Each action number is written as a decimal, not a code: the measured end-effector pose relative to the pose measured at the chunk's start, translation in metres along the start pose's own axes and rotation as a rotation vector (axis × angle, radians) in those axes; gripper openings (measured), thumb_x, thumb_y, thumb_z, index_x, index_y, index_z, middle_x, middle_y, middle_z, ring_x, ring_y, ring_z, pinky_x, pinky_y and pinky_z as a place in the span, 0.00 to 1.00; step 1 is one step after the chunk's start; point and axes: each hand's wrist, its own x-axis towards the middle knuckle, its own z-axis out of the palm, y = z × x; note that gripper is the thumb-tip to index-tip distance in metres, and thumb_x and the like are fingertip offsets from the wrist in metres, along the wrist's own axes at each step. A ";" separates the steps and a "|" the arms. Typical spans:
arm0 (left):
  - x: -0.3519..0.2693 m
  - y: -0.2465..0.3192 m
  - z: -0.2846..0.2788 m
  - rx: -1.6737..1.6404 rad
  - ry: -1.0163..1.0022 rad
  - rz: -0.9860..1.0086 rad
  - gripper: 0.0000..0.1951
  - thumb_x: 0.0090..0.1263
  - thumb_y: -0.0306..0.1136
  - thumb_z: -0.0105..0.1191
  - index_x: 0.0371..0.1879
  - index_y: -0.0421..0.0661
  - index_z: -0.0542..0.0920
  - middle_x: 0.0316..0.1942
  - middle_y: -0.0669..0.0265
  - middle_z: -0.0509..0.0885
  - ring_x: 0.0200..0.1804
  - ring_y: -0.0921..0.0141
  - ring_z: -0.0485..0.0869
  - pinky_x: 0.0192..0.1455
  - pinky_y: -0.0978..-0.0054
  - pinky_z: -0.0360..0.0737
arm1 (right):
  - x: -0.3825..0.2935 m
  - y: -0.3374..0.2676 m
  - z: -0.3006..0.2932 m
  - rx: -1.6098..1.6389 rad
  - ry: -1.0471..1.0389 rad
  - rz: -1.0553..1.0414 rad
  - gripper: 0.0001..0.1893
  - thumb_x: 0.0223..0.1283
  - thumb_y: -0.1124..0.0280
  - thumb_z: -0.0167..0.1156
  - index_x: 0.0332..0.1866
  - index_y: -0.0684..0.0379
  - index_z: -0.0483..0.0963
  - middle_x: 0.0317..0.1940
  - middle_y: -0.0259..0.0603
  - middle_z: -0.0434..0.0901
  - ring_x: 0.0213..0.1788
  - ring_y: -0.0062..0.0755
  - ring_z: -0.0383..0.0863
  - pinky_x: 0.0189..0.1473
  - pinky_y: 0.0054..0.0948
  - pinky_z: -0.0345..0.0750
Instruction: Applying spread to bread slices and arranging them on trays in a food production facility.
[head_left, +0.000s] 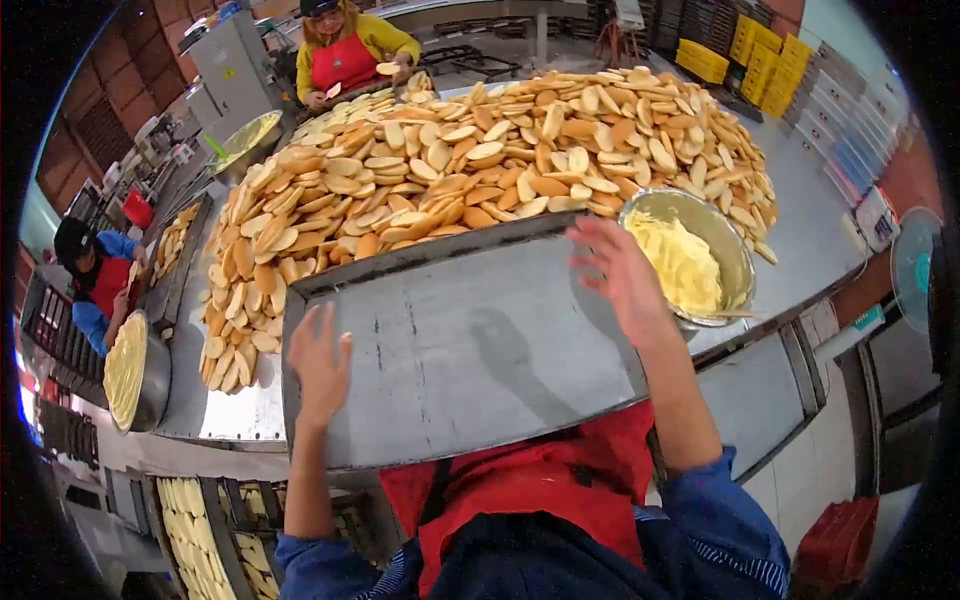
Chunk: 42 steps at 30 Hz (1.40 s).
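Before me lies a rectangular metal baking tray (450, 360), its grey bottom marked with dark streaks and my shadow. Over its left rim, my left hand (321, 367) is held with fingers apart and nothing in it. My right hand (622, 277) hovers above the right end of the tray, fingers spread and holding nothing. Close beside that hand stands a steel bowl (739, 251) of pale yellow cream (675, 262), a utensil handle (724, 313) sticking out over its rim. Beyond the tray's far wall rises a large heap of sliced, oval bread pieces (487, 157).
Across the metal table (817, 202), a co-worker (349, 56) holds bread pieces. Another person (105, 277) works at the left near a second cream bowl (154, 382). A third bowl (255, 146) stands far left. Filled trays (191, 532) sit below table height; yellow crates (765, 67) are stacked behind.
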 end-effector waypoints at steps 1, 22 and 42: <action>0.010 0.028 -0.003 -0.040 -0.034 0.091 0.26 0.69 0.39 0.48 0.67 0.49 0.65 0.65 0.56 0.62 0.65 0.55 0.60 0.65 0.52 0.55 | 0.011 -0.008 0.003 -0.020 0.018 -0.027 0.24 0.68 0.48 0.44 0.59 0.54 0.67 0.53 0.34 0.74 0.49 0.26 0.74 0.49 0.27 0.70; 0.089 0.057 0.019 -0.268 -0.224 -0.069 0.18 0.73 0.38 0.44 0.57 0.47 0.76 0.63 0.60 0.68 0.69 0.55 0.58 0.71 0.56 0.49 | 0.414 -0.070 -0.364 -1.269 0.998 0.032 0.46 0.51 0.27 0.43 0.74 0.40 0.51 0.75 0.48 0.39 0.75 0.60 0.38 0.70 0.61 0.45; 0.085 0.074 0.025 -0.257 -0.236 -0.002 0.20 0.62 0.23 0.48 0.54 0.51 0.78 0.63 0.63 0.69 0.70 0.56 0.56 0.71 0.56 0.49 | 0.434 -0.051 -0.182 -1.590 0.238 -0.037 0.36 0.59 0.37 0.43 0.70 0.47 0.59 0.69 0.54 0.57 0.73 0.52 0.50 0.70 0.53 0.50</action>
